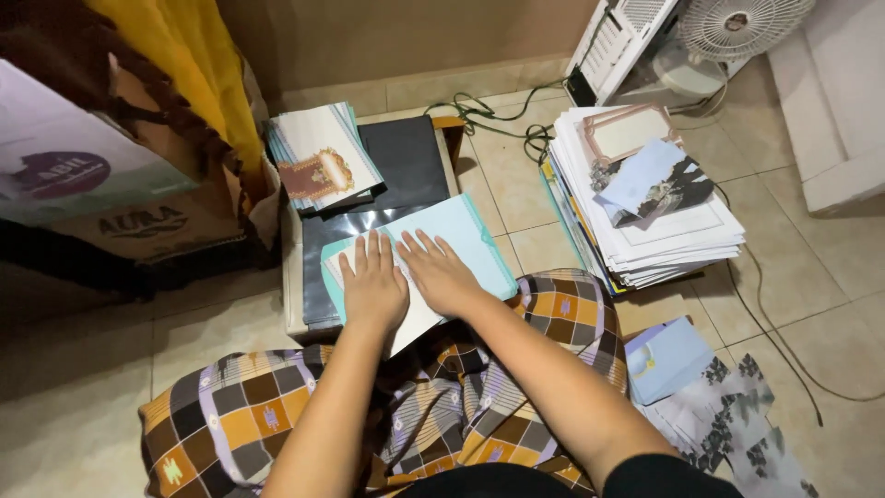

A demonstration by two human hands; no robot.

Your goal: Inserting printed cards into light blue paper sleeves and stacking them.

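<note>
So there's a pale teal folded paper card [466, 235] with a white sheet [412, 315] on it, lying flat and slightly skewed on a low table, partly over dark plastic sleeves.

Brown labelled carton [138, 198], far left

The left hand [373, 286] and right hand [441, 274] hide the white sheet's [415, 318] middle.
</note>
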